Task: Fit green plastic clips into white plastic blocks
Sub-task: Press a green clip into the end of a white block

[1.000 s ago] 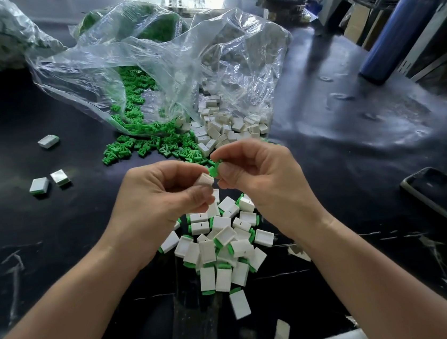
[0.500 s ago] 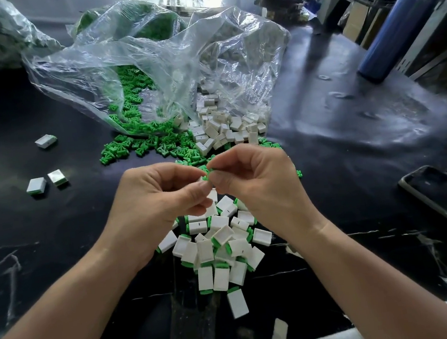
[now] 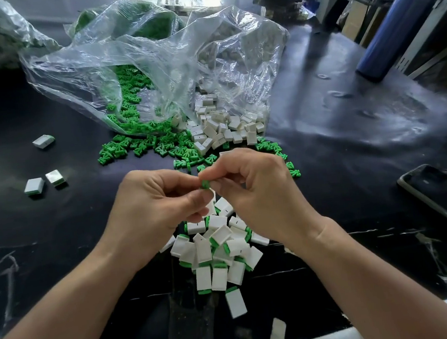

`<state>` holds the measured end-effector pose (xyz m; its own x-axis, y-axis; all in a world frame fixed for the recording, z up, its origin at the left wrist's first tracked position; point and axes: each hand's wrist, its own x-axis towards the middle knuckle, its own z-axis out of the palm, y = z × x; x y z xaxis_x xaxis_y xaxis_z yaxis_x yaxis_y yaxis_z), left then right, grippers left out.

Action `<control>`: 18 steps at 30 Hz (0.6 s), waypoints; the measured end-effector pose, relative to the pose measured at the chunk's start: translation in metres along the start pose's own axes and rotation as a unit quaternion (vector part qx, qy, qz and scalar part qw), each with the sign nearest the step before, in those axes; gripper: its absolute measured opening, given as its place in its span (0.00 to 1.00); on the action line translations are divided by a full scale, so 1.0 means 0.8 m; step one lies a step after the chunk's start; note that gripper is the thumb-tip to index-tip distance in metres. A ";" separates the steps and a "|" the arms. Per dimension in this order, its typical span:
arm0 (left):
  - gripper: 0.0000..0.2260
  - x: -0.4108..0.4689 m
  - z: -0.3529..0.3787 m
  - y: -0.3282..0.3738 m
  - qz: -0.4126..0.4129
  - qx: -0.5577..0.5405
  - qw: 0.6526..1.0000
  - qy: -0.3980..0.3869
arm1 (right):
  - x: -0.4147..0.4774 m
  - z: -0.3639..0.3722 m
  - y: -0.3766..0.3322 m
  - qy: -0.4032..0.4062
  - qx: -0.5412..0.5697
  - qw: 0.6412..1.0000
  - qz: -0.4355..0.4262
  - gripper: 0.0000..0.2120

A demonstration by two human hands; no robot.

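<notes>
Since a second ago our hands have closed together, and the block seen then at the left thumb is now hidden. The left hand [image 3: 154, 205] is curled, thumb pressed to forefinger; what it holds we cannot tell. The right hand [image 3: 258, 190] pinches a green clip [image 3: 205, 184] against the left thumb, above a pile [image 3: 217, 250] of fitted blocks. The surface [image 3: 59, 257] is black; behind lie loose clips [image 3: 142, 148], white blocks [image 3: 223, 130] and clear bags [image 3: 149, 66]. A blue bottle [image 3: 392, 24] stands far right.

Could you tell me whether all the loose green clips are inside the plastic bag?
No, many green clips lie on the black table outside the mouth of the plastic bag.
</notes>
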<state>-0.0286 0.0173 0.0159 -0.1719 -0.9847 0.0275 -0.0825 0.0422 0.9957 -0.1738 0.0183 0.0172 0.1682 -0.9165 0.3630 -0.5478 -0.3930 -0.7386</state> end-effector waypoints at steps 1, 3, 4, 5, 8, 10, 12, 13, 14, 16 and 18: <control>0.06 -0.001 0.000 0.000 0.001 0.000 1.000 -0.003 | -0.001 0.000 -0.001 -0.002 -0.009 1.000 -0.008 0.06; 0.05 -0.001 0.001 0.001 0.003 -0.010 1.000 0.000 | 0.000 -0.001 0.000 0.004 0.000 1.000 -0.003 0.06; 0.05 0.000 0.001 0.001 0.003 -0.019 1.000 0.004 | 0.000 -0.001 0.000 0.007 0.016 1.000 0.007 0.06; 0.04 0.000 0.002 0.001 0.004 -0.027 1.000 0.008 | 0.001 -0.002 0.000 0.010 0.032 0.999 0.018 0.06; 0.05 0.000 0.002 -0.001 0.008 -0.036 0.999 0.016 | 0.001 -0.003 0.000 0.009 0.046 0.998 0.034 0.05; 0.05 0.000 0.003 -0.002 0.012 -0.039 0.999 0.015 | 0.001 -0.002 0.001 0.007 0.048 0.998 0.033 0.06; 0.07 0.000 0.002 -0.003 0.020 -0.040 0.999 0.016 | 0.000 -0.002 0.001 0.008 0.051 0.998 0.028 0.06; 0.08 0.000 0.001 -0.003 0.025 -0.038 0.999 0.019 | 0.000 -0.002 0.001 0.009 0.048 0.999 0.024 0.06; 0.08 0.000 0.001 -0.004 0.033 -0.035 0.999 0.022 | 0.000 -0.002 0.000 0.008 0.044 0.999 0.020 0.06; 0.07 0.000 0.000 -0.004 0.053 -0.017 0.998 0.029 | 0.000 -0.003 -0.002 -0.005 0.056 0.998 0.027 0.06; 0.06 0.000 0.000 -0.004 0.076 -0.005 0.996 0.034 | 0.001 -0.006 -0.005 -0.028 0.108 0.991 0.069 0.04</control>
<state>-0.0283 0.0174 0.0125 -0.1141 -0.9763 0.1840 -0.0498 0.1906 0.9804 -0.1755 0.0199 0.0235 0.1521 -0.9632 0.2217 -0.3814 -0.2641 -0.8859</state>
